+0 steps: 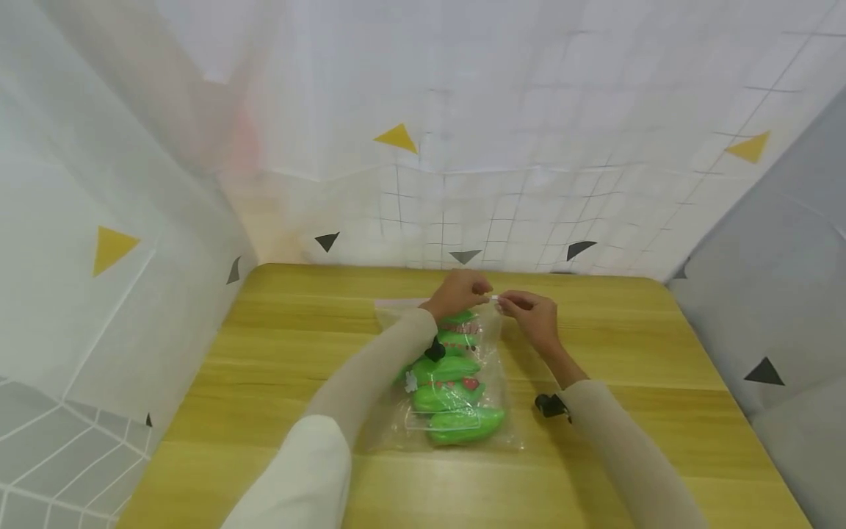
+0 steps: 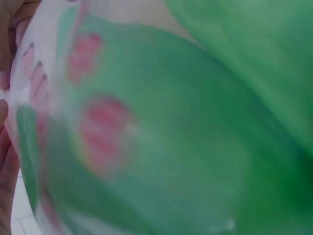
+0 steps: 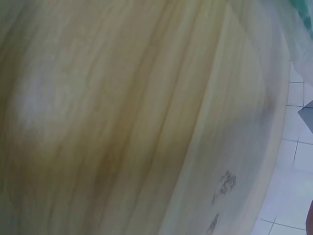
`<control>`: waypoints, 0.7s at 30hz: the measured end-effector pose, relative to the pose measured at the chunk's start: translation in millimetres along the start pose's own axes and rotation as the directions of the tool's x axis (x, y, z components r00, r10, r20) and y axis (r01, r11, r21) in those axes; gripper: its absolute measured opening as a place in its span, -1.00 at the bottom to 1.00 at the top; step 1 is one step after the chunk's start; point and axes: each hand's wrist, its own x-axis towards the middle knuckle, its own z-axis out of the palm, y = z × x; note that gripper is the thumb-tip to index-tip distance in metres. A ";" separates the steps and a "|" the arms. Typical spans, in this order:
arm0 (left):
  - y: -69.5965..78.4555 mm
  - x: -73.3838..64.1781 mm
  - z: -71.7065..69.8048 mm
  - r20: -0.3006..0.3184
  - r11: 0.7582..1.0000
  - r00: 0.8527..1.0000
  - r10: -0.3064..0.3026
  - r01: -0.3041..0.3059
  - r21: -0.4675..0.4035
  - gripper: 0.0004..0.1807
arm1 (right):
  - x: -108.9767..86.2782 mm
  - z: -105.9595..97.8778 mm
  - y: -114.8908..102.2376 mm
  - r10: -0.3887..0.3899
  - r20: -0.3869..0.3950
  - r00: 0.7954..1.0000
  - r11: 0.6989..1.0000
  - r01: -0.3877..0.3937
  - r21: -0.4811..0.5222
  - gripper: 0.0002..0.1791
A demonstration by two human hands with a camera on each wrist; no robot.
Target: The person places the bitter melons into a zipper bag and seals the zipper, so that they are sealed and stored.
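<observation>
A see-through plastic bag [image 1: 492, 433] lies on the wooden table, holding several bright green, elongated puffy items [image 1: 465, 426] with small red and pink decorations. At its top right corner sits a small white piece [image 1: 494, 298], which looks like a zip slider. My left hand [image 1: 458, 292] reaches over the bag and pinches the top edge just left of that piece. Opposite it, my right hand [image 1: 534, 316] pinches the corner at the white piece. Up close in the left wrist view, the green items [image 2: 176, 127] show through the film, with fingers [image 2: 6, 44] at the left edge.
The yellowish wooden table [image 1: 284, 353] extends around the bag. Pale curtains [image 1: 562, 110] with triangles and grid lines hang behind it and at both sides. A small black wrist camera [image 1: 551, 405] sits below my right wrist. White tiles [image 3: 288, 161] appear past the table edge.
</observation>
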 end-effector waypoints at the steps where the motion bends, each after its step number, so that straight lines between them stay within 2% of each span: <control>1: 0.9 -0.1 0.5 -0.004 1.000 1.000 0.001 -0.001 0.000 -0.80 | -0.2 1.2 -0.6 -0.004 0.002 1.000 1.000 0.004 0.006 -0.77; 9: 8.0 -2.7 -0.8 -0.007 0.998 1.000 -0.028 0.027 -0.050 -0.89 | 0.8 8.7 -1.4 -0.030 0.019 0.999 0.999 0.030 0.042 -0.78; 21: 5.4 -5.4 -2.6 -0.003 0.999 0.999 -0.045 0.044 -0.025 -0.91 | 2.9 12.4 -0.7 0.043 0.037 0.998 0.995 -0.046 0.093 -0.76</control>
